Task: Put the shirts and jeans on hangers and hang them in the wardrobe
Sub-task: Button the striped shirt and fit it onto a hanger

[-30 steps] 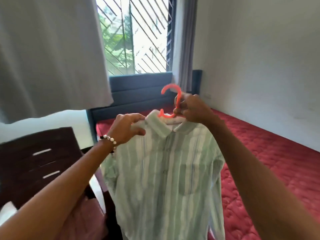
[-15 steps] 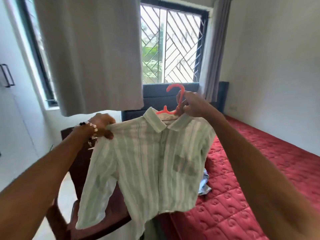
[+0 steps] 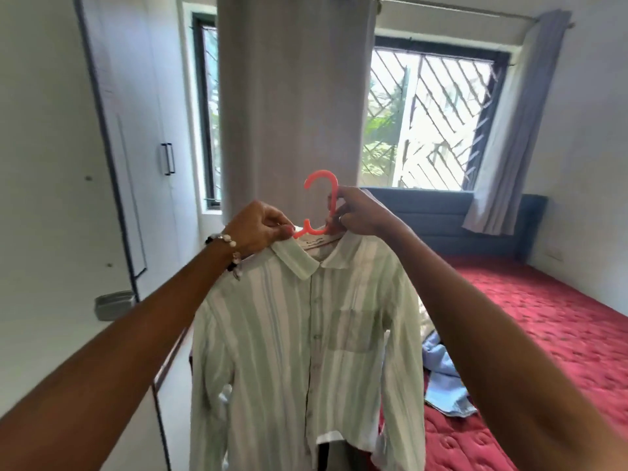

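A pale green and white striped shirt (image 3: 306, 341) hangs in front of me on a coral plastic hanger (image 3: 323, 185), buttoned, with a chest pocket. My right hand (image 3: 360, 212) grips the hanger's neck just below the hook. My left hand (image 3: 258, 229), with a bead bracelet on the wrist, pinches the shirt's collar at the hanger's left shoulder. The white wardrobe (image 3: 102, 164) with a black handle stands to the left, its doors closed. Light blue clothing (image 3: 445, 382) lies on the bed behind the shirt.
A bed with a red quilted cover (image 3: 543, 334) and blue headboard (image 3: 441, 215) fills the right. A grey curtain (image 3: 289, 96) hangs straight ahead before a barred window (image 3: 435, 113). A small grey box (image 3: 114, 304) sits on a white surface at the left.
The view has lifted and turned left, bringing the wardrobe in. My left hand slid from the shirt's shoulder in to the collar. The shirt now hangs straight.
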A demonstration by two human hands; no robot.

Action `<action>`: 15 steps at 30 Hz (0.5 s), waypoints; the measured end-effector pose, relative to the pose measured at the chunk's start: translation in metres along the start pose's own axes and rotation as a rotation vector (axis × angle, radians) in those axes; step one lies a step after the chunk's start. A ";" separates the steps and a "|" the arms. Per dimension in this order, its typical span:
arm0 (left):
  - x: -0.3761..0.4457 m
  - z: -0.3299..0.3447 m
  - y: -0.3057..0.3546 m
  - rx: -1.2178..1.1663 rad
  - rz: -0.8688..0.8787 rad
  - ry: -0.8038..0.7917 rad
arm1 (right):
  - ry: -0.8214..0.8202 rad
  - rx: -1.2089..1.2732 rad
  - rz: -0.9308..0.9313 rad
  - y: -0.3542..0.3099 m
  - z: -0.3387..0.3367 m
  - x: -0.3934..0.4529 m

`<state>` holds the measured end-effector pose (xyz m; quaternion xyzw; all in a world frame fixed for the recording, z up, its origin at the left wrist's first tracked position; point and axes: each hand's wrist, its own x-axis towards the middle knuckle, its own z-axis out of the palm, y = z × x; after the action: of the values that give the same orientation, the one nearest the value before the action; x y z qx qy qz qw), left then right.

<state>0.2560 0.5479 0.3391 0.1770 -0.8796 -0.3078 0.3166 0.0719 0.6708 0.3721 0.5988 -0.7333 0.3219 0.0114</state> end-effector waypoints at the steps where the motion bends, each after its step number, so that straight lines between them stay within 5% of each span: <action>1: -0.007 -0.004 0.002 0.062 0.017 0.087 | -0.023 -0.013 -0.030 -0.009 0.006 0.006; 6: -0.042 -0.041 0.008 0.199 -0.116 0.229 | -0.097 -0.154 -0.226 -0.060 0.026 0.026; 10: -0.072 -0.075 0.024 0.441 -0.230 0.120 | -0.091 0.182 -0.328 -0.096 0.033 0.035; 15: -0.120 -0.117 0.044 0.561 -0.188 0.602 | -0.119 0.363 -0.536 -0.168 0.038 0.042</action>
<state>0.4172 0.5907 0.3857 0.4180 -0.7775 -0.0185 0.4696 0.2232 0.6034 0.4357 0.7804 -0.4798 0.3972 -0.0542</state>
